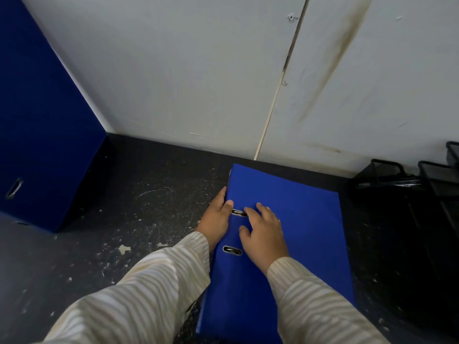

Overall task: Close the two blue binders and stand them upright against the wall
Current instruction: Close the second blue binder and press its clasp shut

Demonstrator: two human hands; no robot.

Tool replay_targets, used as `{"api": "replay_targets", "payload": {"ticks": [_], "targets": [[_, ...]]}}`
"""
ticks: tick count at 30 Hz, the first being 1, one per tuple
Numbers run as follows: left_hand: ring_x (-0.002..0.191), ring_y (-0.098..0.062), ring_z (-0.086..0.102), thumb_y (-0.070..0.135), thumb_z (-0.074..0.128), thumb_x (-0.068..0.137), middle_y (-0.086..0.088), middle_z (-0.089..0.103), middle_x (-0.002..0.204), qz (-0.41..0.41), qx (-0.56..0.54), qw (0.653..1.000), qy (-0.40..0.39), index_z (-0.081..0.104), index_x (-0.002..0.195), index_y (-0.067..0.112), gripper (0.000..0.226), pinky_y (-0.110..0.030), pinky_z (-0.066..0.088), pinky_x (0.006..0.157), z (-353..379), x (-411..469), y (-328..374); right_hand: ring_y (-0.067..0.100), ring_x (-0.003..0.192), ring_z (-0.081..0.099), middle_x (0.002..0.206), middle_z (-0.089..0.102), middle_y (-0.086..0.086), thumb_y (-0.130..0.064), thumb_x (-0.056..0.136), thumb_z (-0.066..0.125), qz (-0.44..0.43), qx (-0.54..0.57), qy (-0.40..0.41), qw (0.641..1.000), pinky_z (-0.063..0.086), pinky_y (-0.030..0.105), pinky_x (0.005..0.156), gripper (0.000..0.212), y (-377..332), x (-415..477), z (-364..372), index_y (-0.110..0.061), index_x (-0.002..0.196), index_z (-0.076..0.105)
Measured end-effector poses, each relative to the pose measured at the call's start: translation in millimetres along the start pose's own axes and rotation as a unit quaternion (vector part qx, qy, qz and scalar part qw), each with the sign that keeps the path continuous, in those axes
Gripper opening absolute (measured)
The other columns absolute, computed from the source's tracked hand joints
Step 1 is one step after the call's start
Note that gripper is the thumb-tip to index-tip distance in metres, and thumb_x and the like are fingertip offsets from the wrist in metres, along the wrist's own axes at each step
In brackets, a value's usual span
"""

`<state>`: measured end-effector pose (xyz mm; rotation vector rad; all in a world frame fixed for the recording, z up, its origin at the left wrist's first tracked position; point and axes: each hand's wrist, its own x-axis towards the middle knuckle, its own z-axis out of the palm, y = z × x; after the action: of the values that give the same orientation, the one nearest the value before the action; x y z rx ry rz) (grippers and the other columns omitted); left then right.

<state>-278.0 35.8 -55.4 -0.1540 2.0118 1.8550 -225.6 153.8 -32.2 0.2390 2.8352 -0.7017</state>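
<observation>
Matt blue binder (293, 219) with metal slots; scuffed speckled dark table (139, 194)

We find no readable text, label, brand, number or sign anywhere. The blue binder (285, 232) at centre frame has a plain cover, the second blue binder (42, 120) at the left edge is bare too, and the white wall (198, 70) carries only stains.

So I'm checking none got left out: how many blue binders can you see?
2. One binder lies flat on the dark surface under both hands, its far corner near the wall. The other binder stands upright at the left edge, partly cut off.
</observation>
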Motion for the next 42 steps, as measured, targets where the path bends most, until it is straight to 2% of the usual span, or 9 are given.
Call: {"api": "replay_targets", "payload": {"ticks": [4,9,17,20,25,30,34,39,42], "targets": [[0.108,-0.009,0.061,0.02,0.035,0.1,0.007,0.058,0.126,-0.002,0.021,1.0,-0.01,0.039,0.14,0.033,0.042,-0.029,0.049,0.093,0.6,1.7,3.9,0.022,0.143,0.016,0.155,0.024,0.002,-0.032,0.094,0.045,0.004,-0.001,-0.007,1.0,0.018,0.043,0.118,0.05,-0.9,2.1,-4.4,-0.024,0.142,0.036],[0.105,-0.024,0.064,0.02,0.037,0.098,-0.002,0.06,0.126,-0.05,0.03,0.998,-0.008,0.039,0.136,0.033,0.04,-0.049,0.052,0.094,0.7,7.5,9.3,0.023,0.143,0.019,0.155,0.025,0.003,-0.035,0.094,0.043,0.005,-0.05,-0.025,0.998,0.019,0.048,0.117,0.05,-4.4,4.6,-8.2,-0.025,0.142,0.034],[0.088,-0.001,0.056,0.015,0.037,0.098,0.004,0.056,0.115,-0.042,0.069,0.997,0.019,0.038,0.135,0.029,0.039,-0.016,0.041,0.063,9.6,9.6,12.3,0.024,0.145,0.012,0.158,0.013,0.005,-0.031,0.098,0.035,0.002,-0.084,-0.068,0.994,0.013,0.047,0.117,0.053,-8.0,2.5,-8.3,-0.021,0.148,0.02],[0.093,-0.006,0.059,0.018,0.036,0.099,0.004,0.056,0.119,-0.033,0.078,0.996,0.016,0.036,0.137,0.029,0.041,-0.02,0.045,0.07,7.8,6.9,11.1,0.023,0.146,0.008,0.16,0.008,0.002,-0.032,0.097,0.041,0.002,-0.039,-0.095,0.995,0.014,0.044,0.119,0.057,-1.0,-1.6,-12.5,-0.023,0.149,0.018],[0.106,-0.018,0.062,0.026,0.041,0.1,0.001,0.06,0.128,-0.01,0.071,0.997,0.012,0.04,0.14,0.028,0.04,-0.043,0.051,0.095,1.2,-3.2,5.4,0.019,0.146,0.007,0.16,0.005,-0.002,-0.031,0.094,0.051,0.024,0.006,-0.121,0.992,0.02,0.038,0.117,0.065,4.5,-21.9,-11.9,-0.021,0.149,0.019],[0.106,-0.009,0.065,0.025,0.045,0.099,0.011,0.06,0.126,-0.013,0.011,1.0,-0.005,0.038,0.141,0.035,0.043,-0.035,0.055,0.091,-3.3,-28.2,-11.2,0.017,0.146,0.006,0.16,0.002,-0.007,-0.04,0.091,0.053,0.019,0.009,-0.142,0.99,0.022,0.038,0.115,0.069,6.0,-44.8,-6.5,-0.025,0.149,0.019],[0.107,0.006,0.056,0.024,0.047,0.099,0.017,0.052,0.13,-0.011,0.02,1.0,-0.01,0.028,0.146,0.038,0.052,-0.014,0.045,0.081,-2.2,-43.0,-22.5,0.018,0.146,0.007,0.16,0.003,-0.005,-0.043,0.091,0.053,0.012,-0.011,-0.131,0.991,0.023,0.037,0.115,0.07,2.8,-47.5,-4.4,-0.025,0.149,0.018],[0.115,-0.006,0.049,0.025,0.045,0.099,0.014,0.045,0.133,0.002,0.082,0.997,0.01,0.023,0.149,0.033,0.056,-0.018,0.036,0.088,1.0,-41.3,-24.2,0.019,0.144,0.01,0.159,0.008,-0.004,-0.044,0.09,0.054,0.007,-0.041,-0.117,0.992,0.03,0.037,0.111,0.07,2.0,-46.7,-2.5,-0.023,0.148,0.021],[0.11,-0.005,0.049,0.027,0.045,0.099,0.015,0.046,0.13,0.011,0.123,0.992,0.023,0.024,0.148,0.034,0.054,-0.012,0.037,0.081,3.1,-39.4,-26.3,0.02,0.142,0.013,0.157,0.012,-0.003,-0.042,0.091,0.054,0.005,-0.059,-0.111,0.992,0.035,0.038,0.106,0.068,0.2,-46.1,-1.2,-0.023,0.147,0.022]]}}
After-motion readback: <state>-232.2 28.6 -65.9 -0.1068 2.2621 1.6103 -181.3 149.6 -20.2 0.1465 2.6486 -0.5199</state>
